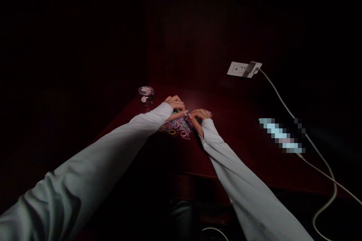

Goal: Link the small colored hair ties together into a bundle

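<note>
Working at a heap of small coloured bands like this calls, I would judge, for fingertips rather than whole hands. The heap lies in the middle of the frame on the dark red worktop, under and just in front of both hands, its loops tangled over one another. A light pinch on one loop, lifted slowly, should part it from its neighbours; a hard tug would probably drag several along or scatter them. The loose edge nearest the wearer, where a yellow band and a pink band show as separate rings, looks the easiest place to pick from. The light is poor, so working within the brighter patch should help.

The left hand comes in from the lower left, back upward, its fingers bent and the thumb reaching toward the centre. The right hand comes from the lower right, wrist bent inward, thumb and forefinger pointing at the left thumb. The two sets of tips nearly meet above the heap. A small shiny bit shows between them; whether either hand grips it, or a band, I cannot tell. Both forearms stretch well forward, and the left sleeve passes near the heap's edge.
</note>
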The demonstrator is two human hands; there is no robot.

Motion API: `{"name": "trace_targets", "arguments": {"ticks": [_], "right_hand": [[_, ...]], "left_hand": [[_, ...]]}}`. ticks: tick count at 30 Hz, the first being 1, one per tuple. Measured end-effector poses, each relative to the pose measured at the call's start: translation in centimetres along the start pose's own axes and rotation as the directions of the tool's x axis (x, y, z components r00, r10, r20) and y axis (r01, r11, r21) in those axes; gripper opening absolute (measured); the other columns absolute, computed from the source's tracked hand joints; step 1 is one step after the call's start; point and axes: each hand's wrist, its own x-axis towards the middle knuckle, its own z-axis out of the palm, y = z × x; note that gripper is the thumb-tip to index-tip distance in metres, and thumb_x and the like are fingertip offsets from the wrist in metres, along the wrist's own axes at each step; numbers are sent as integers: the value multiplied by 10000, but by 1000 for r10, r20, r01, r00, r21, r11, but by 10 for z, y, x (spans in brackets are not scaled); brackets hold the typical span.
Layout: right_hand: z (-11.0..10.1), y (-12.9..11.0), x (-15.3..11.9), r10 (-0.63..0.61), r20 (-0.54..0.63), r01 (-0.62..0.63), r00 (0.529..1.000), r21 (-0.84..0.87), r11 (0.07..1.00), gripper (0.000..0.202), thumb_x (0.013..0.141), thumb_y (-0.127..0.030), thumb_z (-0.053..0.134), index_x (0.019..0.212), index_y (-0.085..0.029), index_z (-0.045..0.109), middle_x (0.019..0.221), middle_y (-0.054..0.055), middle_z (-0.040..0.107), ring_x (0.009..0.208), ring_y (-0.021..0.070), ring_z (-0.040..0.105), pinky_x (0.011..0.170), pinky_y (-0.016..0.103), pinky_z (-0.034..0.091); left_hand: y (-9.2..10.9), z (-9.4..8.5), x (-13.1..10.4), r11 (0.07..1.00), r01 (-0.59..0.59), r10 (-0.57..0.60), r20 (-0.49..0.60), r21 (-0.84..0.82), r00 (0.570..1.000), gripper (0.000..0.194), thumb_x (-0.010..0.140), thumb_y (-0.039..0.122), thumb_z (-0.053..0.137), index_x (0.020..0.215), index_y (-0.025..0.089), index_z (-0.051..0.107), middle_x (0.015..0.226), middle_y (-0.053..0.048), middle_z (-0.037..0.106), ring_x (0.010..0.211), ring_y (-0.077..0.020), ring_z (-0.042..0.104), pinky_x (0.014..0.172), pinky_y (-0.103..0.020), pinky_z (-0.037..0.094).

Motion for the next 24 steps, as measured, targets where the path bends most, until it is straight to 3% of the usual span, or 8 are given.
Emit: {"name": "trace_targets", "arguments": {"ticks": [14, 24], "right_hand": [[4, 3, 1, -15, -50, 12, 999, -53, 999, 262, 995, -383, 592, 815, -248, 726, 1001, 57, 738, 977, 246, 625, 982, 431, 416], [4, 3, 2, -3, -33, 1, 999, -68, 998, 180, 945, -302, 625, 783, -258, 690, 994, 36, 735, 965, 246, 610, 965, 427, 420]], "left_hand": [[-3, 1, -1, 997, -22, 25, -40, 71, 999, 298, 1048, 352, 509, 852, 196, 669, 879, -20, 718, 1006, -205, 582, 955, -379, 360], [-26, 22, 10, 986, -36, 40, -22, 164, 999, 230, 969, 290, 610, 761, 197, 636, 777, -15, 684, 954, -219, 569, 903, -379, 355]]}}
